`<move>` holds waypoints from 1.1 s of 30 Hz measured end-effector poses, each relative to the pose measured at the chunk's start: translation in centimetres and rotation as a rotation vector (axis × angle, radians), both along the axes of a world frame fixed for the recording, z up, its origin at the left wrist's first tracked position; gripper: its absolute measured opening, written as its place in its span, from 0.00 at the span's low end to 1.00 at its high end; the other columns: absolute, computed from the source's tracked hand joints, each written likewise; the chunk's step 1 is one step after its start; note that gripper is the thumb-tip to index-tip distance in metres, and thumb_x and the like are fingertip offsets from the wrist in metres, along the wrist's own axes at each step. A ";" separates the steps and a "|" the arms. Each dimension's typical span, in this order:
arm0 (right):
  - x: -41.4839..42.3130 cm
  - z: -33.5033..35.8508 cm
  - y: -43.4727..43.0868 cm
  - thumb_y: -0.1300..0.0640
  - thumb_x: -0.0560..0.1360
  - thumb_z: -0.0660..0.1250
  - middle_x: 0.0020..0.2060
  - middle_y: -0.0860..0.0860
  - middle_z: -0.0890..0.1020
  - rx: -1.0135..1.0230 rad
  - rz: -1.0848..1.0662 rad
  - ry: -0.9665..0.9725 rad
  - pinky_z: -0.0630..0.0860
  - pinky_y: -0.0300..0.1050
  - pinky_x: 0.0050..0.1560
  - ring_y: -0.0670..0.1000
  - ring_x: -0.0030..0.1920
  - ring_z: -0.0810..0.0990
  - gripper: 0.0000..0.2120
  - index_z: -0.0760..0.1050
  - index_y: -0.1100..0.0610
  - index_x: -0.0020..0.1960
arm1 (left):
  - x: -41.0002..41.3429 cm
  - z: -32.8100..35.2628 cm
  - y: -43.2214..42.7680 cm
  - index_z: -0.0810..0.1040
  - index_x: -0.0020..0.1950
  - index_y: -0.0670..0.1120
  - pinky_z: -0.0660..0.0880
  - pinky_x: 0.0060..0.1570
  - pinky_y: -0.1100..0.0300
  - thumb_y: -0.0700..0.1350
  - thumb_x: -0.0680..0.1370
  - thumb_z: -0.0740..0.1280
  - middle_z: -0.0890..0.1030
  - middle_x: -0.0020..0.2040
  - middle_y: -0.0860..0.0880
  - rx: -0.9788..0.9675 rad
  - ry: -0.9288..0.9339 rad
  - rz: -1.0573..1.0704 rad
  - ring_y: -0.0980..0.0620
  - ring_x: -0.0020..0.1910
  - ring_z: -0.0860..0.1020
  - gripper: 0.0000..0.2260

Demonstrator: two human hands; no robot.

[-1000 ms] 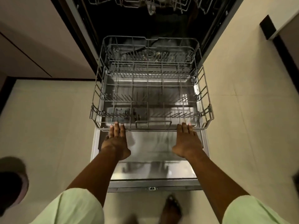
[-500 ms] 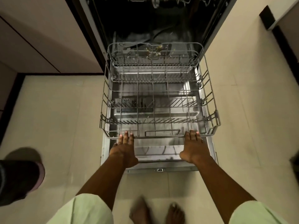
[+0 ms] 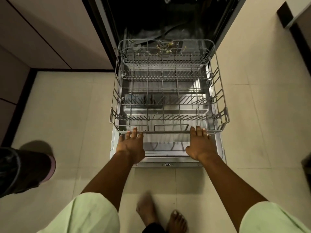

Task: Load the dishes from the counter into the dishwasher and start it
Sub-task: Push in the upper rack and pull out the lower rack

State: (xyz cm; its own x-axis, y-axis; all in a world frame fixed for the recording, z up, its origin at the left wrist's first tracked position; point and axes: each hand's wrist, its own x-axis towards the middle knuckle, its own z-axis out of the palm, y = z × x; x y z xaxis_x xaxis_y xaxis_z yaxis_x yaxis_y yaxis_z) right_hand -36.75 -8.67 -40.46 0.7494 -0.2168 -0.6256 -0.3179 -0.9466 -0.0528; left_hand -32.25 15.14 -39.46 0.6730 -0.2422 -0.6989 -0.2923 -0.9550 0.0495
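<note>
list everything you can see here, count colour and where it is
dishwasher: one, dark inside, top centre, open
door: one, steel inner face, lying flat and open
lower rack: one, grey wire, out above the door, no dishes in it
cabinet: one run, pale beige, left of the dishwasher
floor: cream tiles, all around
bin: one, dark with a pinkish rim, on the floor at far left
sleeves: two, pale green, bottom corners
feet: two, bare, bottom centre, one blurred
left hand: one, fingertips on the rack's front rim, left side
right hand: one, fingertips on the front rim, right side
</note>
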 end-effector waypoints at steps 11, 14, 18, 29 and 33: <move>-0.4 11.0 1.3 0.42 0.81 0.58 0.79 0.57 0.43 0.050 -0.010 -0.297 0.41 0.52 0.77 0.57 0.79 0.40 0.40 0.38 0.59 0.80 | -1.5 12.3 -1.0 0.38 0.81 0.48 0.40 0.76 0.44 0.50 0.83 0.55 0.35 0.80 0.43 -0.048 -0.254 0.013 0.42 0.79 0.38 0.32; -1.3 16.3 1.3 0.42 0.81 0.57 0.79 0.56 0.43 0.057 -0.007 -0.341 0.43 0.54 0.78 0.57 0.79 0.40 0.40 0.39 0.58 0.80 | -2.3 17.9 -1.8 0.39 0.81 0.48 0.40 0.76 0.44 0.49 0.83 0.55 0.35 0.80 0.42 -0.062 -0.284 0.044 0.41 0.79 0.38 0.32; -3.1 24.4 1.7 0.41 0.80 0.57 0.79 0.55 0.44 0.055 -0.009 -0.421 0.45 0.54 0.78 0.56 0.79 0.41 0.39 0.41 0.57 0.80 | -4.5 25.7 -3.0 0.41 0.81 0.48 0.40 0.76 0.43 0.49 0.82 0.57 0.37 0.80 0.42 -0.097 -0.322 0.090 0.40 0.79 0.39 0.33; -8.0 41.3 2.2 0.39 0.79 0.58 0.80 0.55 0.47 0.131 0.039 -0.581 0.45 0.53 0.78 0.56 0.79 0.42 0.38 0.46 0.56 0.80 | -8.9 43.1 -3.7 0.42 0.81 0.49 0.40 0.76 0.39 0.49 0.81 0.60 0.40 0.81 0.43 -0.176 -0.507 0.093 0.40 0.79 0.40 0.35; -8.2 43.7 2.6 0.40 0.79 0.60 0.79 0.56 0.51 0.142 0.099 -0.688 0.47 0.53 0.78 0.57 0.79 0.45 0.38 0.51 0.58 0.80 | -9.7 45.9 -3.2 0.43 0.81 0.49 0.41 0.77 0.40 0.50 0.82 0.60 0.42 0.81 0.43 -0.229 -0.580 0.121 0.41 0.80 0.41 0.35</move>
State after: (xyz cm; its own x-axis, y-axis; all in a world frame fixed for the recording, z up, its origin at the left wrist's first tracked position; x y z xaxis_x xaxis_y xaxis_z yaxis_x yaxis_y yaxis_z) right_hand -44.97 -6.08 3.24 0.9967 -0.0784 -0.0205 -0.0807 -0.9385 -0.3357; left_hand -41.94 11.92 6.41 0.9586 -0.2410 -0.1517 -0.2237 -0.9669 0.1226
